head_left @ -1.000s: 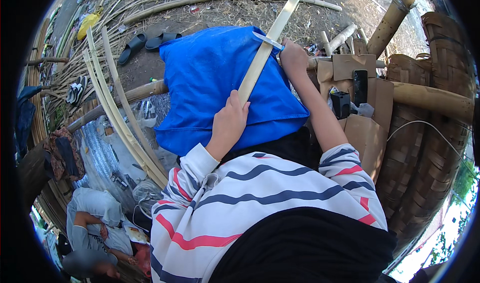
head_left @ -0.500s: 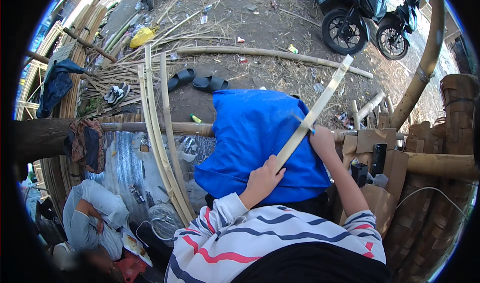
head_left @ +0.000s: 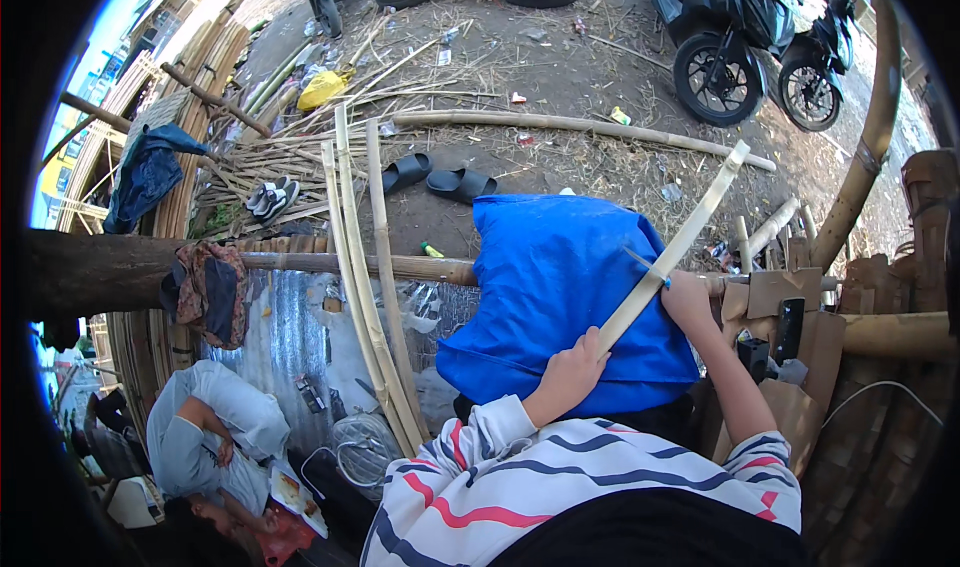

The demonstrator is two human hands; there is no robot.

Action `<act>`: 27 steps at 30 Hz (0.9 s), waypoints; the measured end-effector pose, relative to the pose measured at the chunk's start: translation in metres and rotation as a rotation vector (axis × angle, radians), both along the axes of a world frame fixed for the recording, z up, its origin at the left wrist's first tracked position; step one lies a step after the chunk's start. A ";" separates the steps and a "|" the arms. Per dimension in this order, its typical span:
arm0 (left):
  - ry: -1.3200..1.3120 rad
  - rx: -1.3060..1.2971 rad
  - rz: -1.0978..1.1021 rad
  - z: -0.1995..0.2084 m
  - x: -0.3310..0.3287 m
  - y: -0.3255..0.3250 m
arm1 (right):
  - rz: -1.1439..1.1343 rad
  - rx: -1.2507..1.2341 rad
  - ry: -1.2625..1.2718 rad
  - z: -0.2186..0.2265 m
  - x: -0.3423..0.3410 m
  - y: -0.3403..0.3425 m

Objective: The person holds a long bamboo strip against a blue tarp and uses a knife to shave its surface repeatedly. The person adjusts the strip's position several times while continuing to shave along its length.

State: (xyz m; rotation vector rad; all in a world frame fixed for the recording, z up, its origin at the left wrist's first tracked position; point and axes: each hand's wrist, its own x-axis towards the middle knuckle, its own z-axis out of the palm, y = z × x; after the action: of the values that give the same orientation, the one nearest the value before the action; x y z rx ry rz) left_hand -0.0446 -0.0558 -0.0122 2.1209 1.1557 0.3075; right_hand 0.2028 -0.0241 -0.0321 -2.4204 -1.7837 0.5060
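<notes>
Long bamboo strip (head_left: 668, 259) slanting up across the blue cloth (head_left: 560, 297).
Left hand (head_left: 572, 369) closed on its near end, right hand (head_left: 688, 297) wrapped around the middle with a small blade; looks light, stiff, springy, sharp-edged. Motorbikes (head_left: 760, 57) far beyond the cloth.

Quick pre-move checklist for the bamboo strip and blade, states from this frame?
1. Left hand grips lower end of bamboo strip: ok.
2. Right hand holds blade against the strip: ok.
3. Strip lies over blue cloth on the lap: ok.
4. Left fingers clear of blade: ok, apart.
5. Blade edge direction: cannot tell.
6. Person lying lower left away from strip: ok.
</notes>
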 end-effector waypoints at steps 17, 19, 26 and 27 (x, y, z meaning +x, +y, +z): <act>0.056 -0.059 -0.046 -0.002 0.010 0.008 | -0.210 0.169 -0.244 -0.030 0.044 0.039; 0.067 -0.045 -0.056 -0.001 0.010 0.008 | -0.229 0.178 -0.227 -0.032 0.045 0.047; 0.088 -0.064 -0.053 -0.002 0.008 0.008 | -0.219 0.000 -0.040 -0.028 0.021 0.019; 0.096 -0.072 -0.056 -0.002 0.008 0.009 | -0.190 0.012 -0.060 -0.027 0.021 0.018</act>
State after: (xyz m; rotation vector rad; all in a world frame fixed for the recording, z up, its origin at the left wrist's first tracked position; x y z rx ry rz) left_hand -0.0362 -0.0469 -0.0139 2.1202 1.1420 0.1378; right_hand 0.2239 -0.0059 -0.0590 -2.5873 -1.5494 0.4063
